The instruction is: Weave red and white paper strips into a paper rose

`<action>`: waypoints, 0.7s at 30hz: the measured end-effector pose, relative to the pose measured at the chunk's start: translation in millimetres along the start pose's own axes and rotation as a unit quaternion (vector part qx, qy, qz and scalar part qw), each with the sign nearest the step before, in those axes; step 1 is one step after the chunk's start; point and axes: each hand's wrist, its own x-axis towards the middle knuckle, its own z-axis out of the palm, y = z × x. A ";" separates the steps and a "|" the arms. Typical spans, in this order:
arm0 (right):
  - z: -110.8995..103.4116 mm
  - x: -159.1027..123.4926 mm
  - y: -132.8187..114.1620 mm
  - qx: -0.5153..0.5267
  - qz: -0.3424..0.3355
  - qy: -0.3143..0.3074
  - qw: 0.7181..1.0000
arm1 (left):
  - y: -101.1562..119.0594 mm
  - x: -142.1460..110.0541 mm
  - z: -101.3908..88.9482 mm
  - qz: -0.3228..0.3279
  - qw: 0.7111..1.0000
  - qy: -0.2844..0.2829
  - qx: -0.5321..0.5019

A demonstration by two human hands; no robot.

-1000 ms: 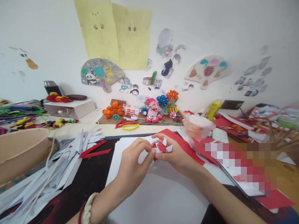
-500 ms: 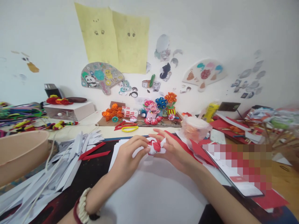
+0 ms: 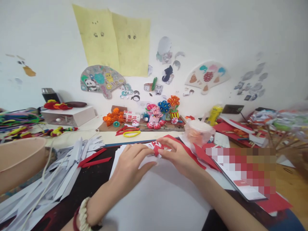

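A small red-and-white woven paper ball (image 3: 156,148) is held above a stack of white paper sheets (image 3: 158,192). My right hand (image 3: 179,157) pinches it from the right, thumb on the near side and index finger over the top. From the left, the stretched fingertips of my left hand (image 3: 131,165) reach the ball's side, and the left thumb stands apart, off the ball. A white paper end sticks out beneath the ball. Red paper (image 3: 174,139) lies behind my right hand.
White paper strips (image 3: 69,170) and two red strips (image 3: 96,163) lie left, beside a beige basin (image 3: 21,157). A phone (image 3: 240,183) rests on the right. Behind stand a lidded plastic cup (image 3: 199,131), a yellow ring (image 3: 132,133) and pipe-cleaner flowers (image 3: 164,107).
The paper ball has turned, showing more red-and-white weave. My left thumb has come away from it and moved down. The right thumb and index finger have closed around the ball.
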 end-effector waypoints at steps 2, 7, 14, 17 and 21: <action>1.7 -1.4 -1.2 -0.028 -0.012 0.002 1.000 | 3.0 -0.2 2.7 0.014 1.000 -0.008 0.012; 4.2 -2.2 -1.7 -0.064 -0.032 -0.006 0.997 | 6.3 1.5 6.3 0.015 1.000 0.000 0.027; 0.9 -2.4 -3.3 -0.097 -0.046 -0.070 0.992 | 3.7 0.8 4.3 0.050 0.995 -0.012 0.083; -0.4 -2.6 -0.4 -0.155 -0.078 -0.110 0.979 | 0.3 0.0 2.4 0.068 0.991 -0.038 0.105; 0.1 -1.5 7.7 -0.335 -0.178 -0.069 0.923 | -3.2 -0.8 2.2 0.113 0.979 -0.090 0.143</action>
